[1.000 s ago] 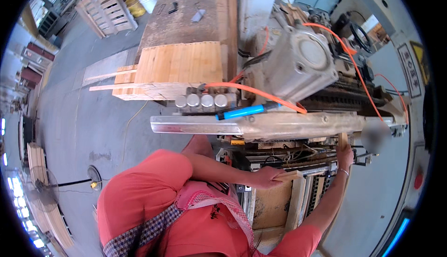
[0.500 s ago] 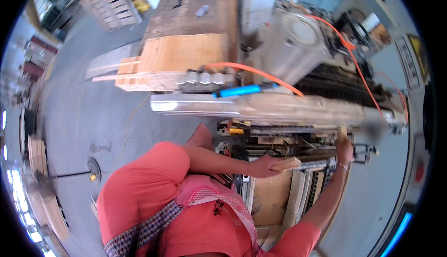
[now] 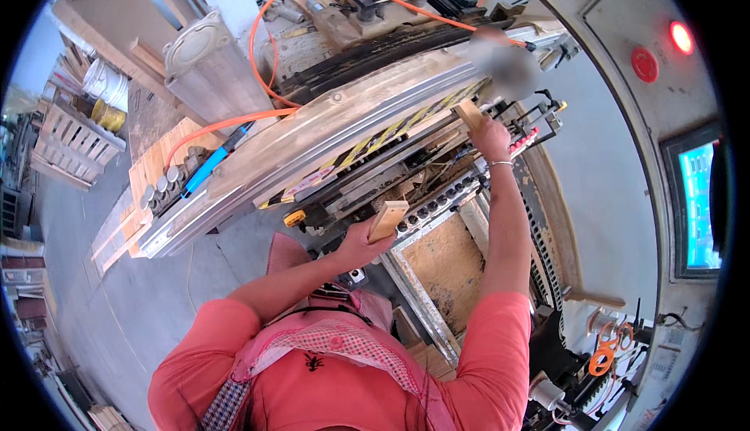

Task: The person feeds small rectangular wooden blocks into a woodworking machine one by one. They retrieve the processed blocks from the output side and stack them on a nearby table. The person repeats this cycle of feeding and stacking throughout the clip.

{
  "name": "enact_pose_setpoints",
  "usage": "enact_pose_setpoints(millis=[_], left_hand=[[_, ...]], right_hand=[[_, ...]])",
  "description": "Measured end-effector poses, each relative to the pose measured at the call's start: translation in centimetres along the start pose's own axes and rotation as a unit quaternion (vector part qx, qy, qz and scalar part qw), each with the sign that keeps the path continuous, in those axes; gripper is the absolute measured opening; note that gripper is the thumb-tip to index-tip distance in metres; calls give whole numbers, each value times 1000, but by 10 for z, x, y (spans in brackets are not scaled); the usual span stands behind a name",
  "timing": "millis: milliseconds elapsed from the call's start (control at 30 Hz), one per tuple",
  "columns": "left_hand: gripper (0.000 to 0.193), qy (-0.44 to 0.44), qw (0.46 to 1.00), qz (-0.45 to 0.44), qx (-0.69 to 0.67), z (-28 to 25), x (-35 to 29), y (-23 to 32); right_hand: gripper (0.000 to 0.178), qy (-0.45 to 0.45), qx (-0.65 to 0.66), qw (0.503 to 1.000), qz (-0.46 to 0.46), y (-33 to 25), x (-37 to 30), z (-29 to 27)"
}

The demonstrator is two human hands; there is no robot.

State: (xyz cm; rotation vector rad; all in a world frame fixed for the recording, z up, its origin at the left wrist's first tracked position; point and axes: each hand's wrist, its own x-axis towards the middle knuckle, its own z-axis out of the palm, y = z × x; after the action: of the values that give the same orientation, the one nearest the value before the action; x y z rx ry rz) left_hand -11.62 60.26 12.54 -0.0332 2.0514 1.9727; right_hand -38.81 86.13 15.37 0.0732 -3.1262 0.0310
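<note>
My left hand [image 3: 362,245] is closed round one end of a short, flat wooden block [image 3: 388,220], whose free end points up and away. Farther off to the right, my right hand [image 3: 492,140] grips a second small wooden piece [image 3: 469,114]. Both hands are over the machine bed, where a row of dark round knobs [image 3: 432,207] runs along a rail between them. Just beyond the right hand's piece, the beam carries a yellow-and-black striped edge [image 3: 375,147]. Whether either block touches the machine cannot be told.
A long pale beam [image 3: 312,130] crosses in front of me, with an orange hose [image 3: 251,48] looping over it. On the right stands a control cabinet with a lit screen [image 3: 698,204] and a red button [image 3: 644,64]. Below the rail lies a sawdust-covered panel [image 3: 445,271].
My view has swung to the right, bringing the control cabinet and its screen into sight. Both hands keep hold of their wooden pieces; the left one's block now stands more upright.
</note>
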Motion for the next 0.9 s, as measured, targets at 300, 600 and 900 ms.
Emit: enact_pose_setpoints(millis=[300,600,900], left_hand=[[19,12,999,26,-16,2,2,-5],[20,7,999,28,-29,0,4,-9],[18,5,997,46,-53,0,4,-11]], right_hand=[[41,-14,10,1000,12,2,2,3],[44,-15,2,1000,12,-1,1,-2],[35,-6,11,1000,9,-4,-4,-9]])
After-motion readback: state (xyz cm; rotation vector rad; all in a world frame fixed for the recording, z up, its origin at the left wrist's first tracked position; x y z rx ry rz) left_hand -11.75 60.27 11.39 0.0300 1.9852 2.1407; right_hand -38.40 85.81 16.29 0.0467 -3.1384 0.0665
